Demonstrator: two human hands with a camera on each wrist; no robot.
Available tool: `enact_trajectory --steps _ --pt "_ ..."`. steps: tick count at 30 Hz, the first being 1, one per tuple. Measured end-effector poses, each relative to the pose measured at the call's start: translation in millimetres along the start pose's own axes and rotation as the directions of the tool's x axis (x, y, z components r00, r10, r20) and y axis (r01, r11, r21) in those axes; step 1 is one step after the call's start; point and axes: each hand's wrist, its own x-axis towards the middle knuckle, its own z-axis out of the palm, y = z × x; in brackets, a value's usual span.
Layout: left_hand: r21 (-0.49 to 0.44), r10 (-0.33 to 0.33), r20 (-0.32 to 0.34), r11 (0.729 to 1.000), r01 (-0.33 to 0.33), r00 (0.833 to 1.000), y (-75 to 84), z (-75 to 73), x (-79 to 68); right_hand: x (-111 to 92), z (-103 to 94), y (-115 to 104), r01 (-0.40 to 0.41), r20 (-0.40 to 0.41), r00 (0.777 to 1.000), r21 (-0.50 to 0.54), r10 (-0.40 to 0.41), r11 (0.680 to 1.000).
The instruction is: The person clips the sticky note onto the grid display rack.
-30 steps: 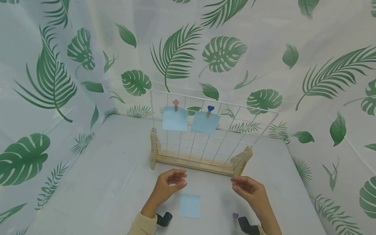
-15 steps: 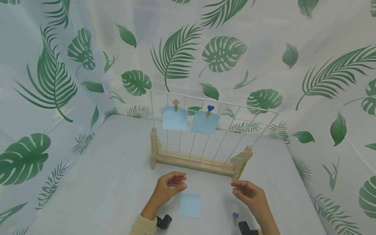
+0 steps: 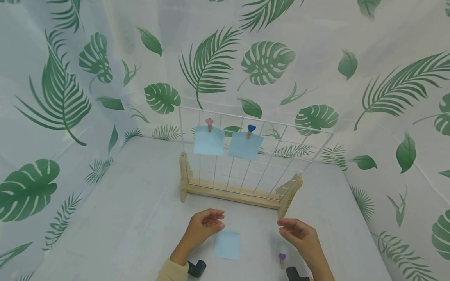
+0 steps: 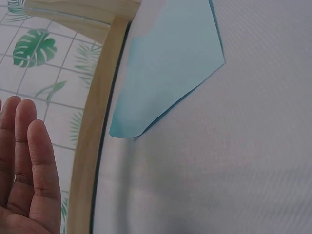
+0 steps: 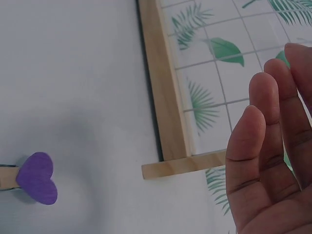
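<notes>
A square of light blue paper (image 3: pixel 227 245) lies flat on the white tabletop, just right of and below my left hand (image 3: pixel 203 228). That hand hovers with fingers loosely bent and nothing in them; the left wrist view shows its fingers (image 4: pixel 43 170) beside the paper (image 4: pixel 170 68). My right hand (image 3: pixel 300 233) hangs in the air, also holding nothing, above and right of a small wooden clothespin with a purple heart (image 3: pixel 282 260). In the right wrist view the purple heart (image 5: pixel 38 178) lies left of the fingers (image 5: pixel 246 146).
Beyond the hands stands a white wire grid (image 3: pixel 260 168) in a wooden base (image 3: pixel 233 196). Two blue papers hang on it, one under a pink heart clothespin (image 3: pixel 209 125), one under a blue heart clothespin (image 3: pixel 250 131). Leaf-printed sheeting (image 3: pixel 211 31) surrounds the table.
Both hands have lowered slightly toward the tabletop. The papers, clothespins and grid stay where they were; the head view has shifted a little.
</notes>
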Motion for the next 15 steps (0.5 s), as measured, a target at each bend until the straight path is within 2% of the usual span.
enact_trajectory --steps 7,15 --pt "0.011 -0.028 0.0 1.0 0.028 1.0 -5.8 0.2 0.0 -5.1 -1.7 7.7 -0.049 0.0 0.999 -0.031 0.049 0.998" --pt "0.049 -0.062 -0.004 0.997 0.063 0.998 -12.2 -0.3 -1.8 -14.5 -4.4 16.7 -0.224 -0.008 0.974 -0.103 0.224 0.969"
